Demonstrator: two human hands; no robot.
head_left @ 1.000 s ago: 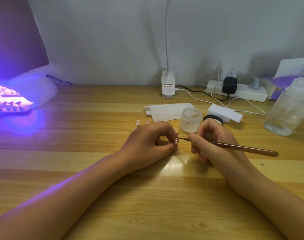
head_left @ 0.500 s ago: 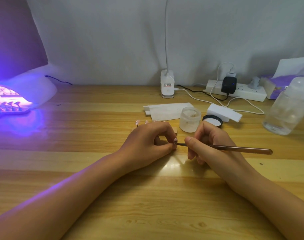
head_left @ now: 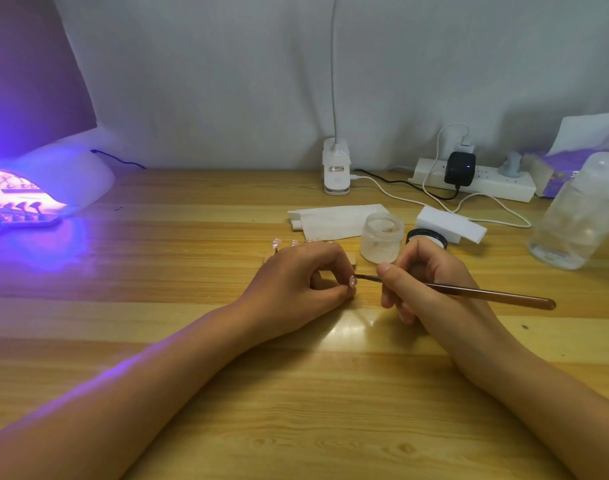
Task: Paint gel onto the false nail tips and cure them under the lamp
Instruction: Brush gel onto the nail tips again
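My left hand (head_left: 297,280) rests on the wooden table and pinches a small pink false nail tip (head_left: 352,280) between thumb and forefinger. My right hand (head_left: 424,277) grips a thin copper-coloured brush (head_left: 483,293), its dark tip touching the nail tip. Behind my left hand a holder with more pink nail tips (head_left: 278,242) peeks out, mostly hidden. At the far left the white curing lamp (head_left: 50,183) glows purple with nail tips on sticks inside.
A frosted open jar (head_left: 381,241) and a black-rimmed lid (head_left: 431,235) stand just behind my hands, beside white wipes (head_left: 334,220) and a white block (head_left: 450,224). Further back are a clip lamp base (head_left: 336,171), power strip (head_left: 476,183), clear bottle (head_left: 580,216) and tissue box.
The brush has shifted slightly on the nail tip, and its handle now lies a little lower and flatter. My left hand has stayed in place.
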